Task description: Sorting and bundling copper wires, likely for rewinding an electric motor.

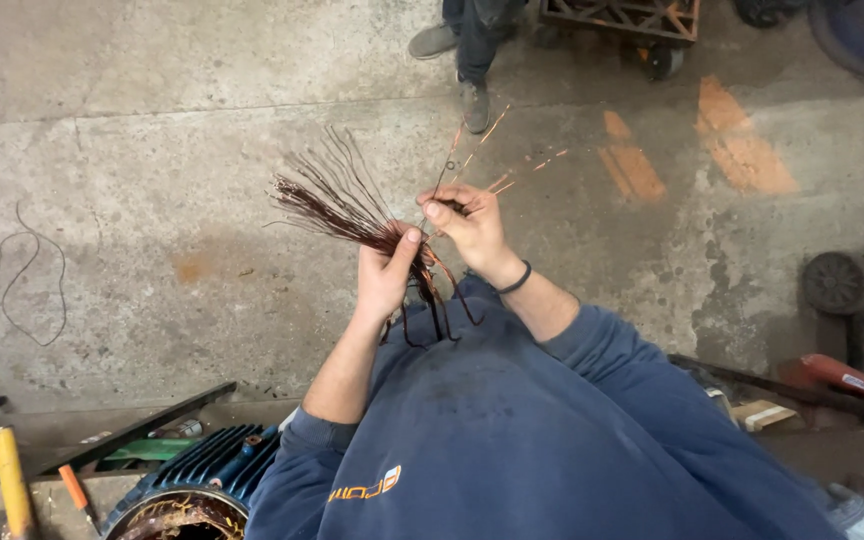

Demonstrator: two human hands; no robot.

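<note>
Wire bundle point(337, 205) clenched in left hand point(384, 275); right hand point(467, 225) pinches a few strands point(482, 140), best pulled straight w/ bundle steady.

Concrete floor point(202, 120), stained; a loose wire point(27, 285) curls on it, well left of the orange paint marks point(692, 150).

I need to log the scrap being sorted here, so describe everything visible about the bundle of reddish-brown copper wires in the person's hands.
The bundle of thin reddish-brown copper wires is gripped at its middle by the left hand. Above the grip, the dark, stiff strands fan out up and to the left; below it, a few bent ends curl down in hooks towards the blue sweatshirt. The right hand pinches a few brighter orange strands that splay up and to the right. The bundle is held in the air over the concrete floor.
</note>
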